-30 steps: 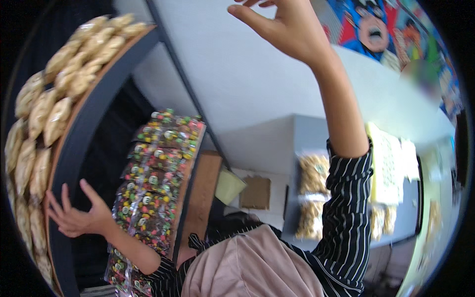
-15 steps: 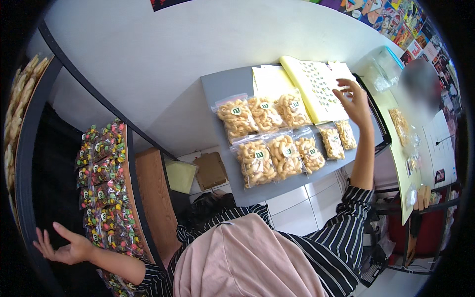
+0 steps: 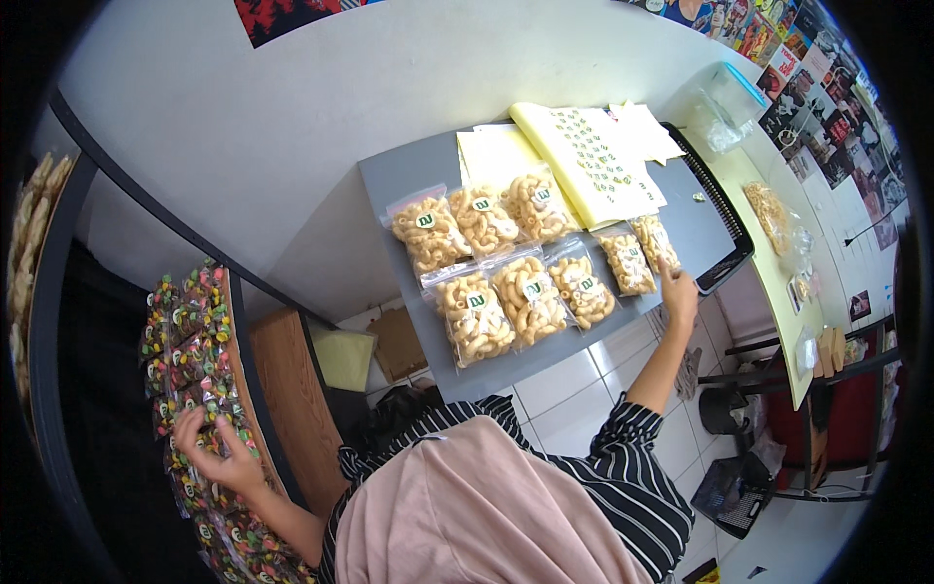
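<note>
My right hand (image 3: 678, 297) is at the near right edge of the grey table (image 3: 384, 170), its fingers closed on the lower end of a small clear bag of curly macaroni snacks (image 3: 652, 243). Beside that lies another small bag (image 3: 626, 263). Several larger zip bags of the same snack, such as this front one (image 3: 475, 316), lie in two rows to the left, each with a round label. My left hand (image 3: 219, 456) is open, fingers apart and empty, above bags of colourful wrapped candies (image 3: 199, 365) on the left shelf.
A yellowish sticker sheet (image 3: 589, 161) lies at the table's back, beside a black tray (image 3: 715, 204). To the right, a pale yellow table (image 3: 769, 282) holds a clear container (image 3: 725, 102) and a snack bag (image 3: 766, 216). A dark shelf post (image 3: 185, 204) rises at left.
My right hand has come down from above the sticker sheet to the small bag at the table's near edge. My left hand has moved right, over the candy bags. The whole view has shifted.
</note>
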`<state>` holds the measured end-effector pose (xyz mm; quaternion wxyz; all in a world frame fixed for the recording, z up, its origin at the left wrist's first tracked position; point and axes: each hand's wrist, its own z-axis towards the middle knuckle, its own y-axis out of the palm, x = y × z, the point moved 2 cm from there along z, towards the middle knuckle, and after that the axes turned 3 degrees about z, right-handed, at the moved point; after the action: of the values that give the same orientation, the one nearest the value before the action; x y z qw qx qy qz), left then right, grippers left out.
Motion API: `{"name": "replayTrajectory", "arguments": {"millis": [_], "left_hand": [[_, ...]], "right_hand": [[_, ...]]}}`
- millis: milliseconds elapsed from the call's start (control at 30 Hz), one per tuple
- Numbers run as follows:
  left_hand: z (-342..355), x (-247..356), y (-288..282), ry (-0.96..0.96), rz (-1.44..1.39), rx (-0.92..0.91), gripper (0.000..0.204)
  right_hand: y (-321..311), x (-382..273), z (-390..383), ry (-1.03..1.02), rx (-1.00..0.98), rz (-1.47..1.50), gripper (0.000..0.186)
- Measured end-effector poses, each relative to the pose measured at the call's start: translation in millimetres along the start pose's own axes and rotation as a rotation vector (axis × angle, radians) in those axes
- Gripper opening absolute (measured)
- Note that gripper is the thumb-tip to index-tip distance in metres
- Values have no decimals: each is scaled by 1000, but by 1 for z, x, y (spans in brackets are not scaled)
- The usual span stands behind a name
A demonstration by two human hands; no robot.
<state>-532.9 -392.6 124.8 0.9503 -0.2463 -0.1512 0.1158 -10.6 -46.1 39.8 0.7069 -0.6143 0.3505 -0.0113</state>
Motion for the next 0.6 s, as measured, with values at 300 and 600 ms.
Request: {"name": "replayTrajectory", "arguments": {"millis": [300, 600], "left_hand": [[-8, 14, 26, -198, -114, -209, 18], [-26, -1, 7, -349, -123, -193, 19]], "right_hand": [[60, 21, -15, -92, -66, 356, 58], [-25, -84, -41, -617, 273, 906, 31]]}}
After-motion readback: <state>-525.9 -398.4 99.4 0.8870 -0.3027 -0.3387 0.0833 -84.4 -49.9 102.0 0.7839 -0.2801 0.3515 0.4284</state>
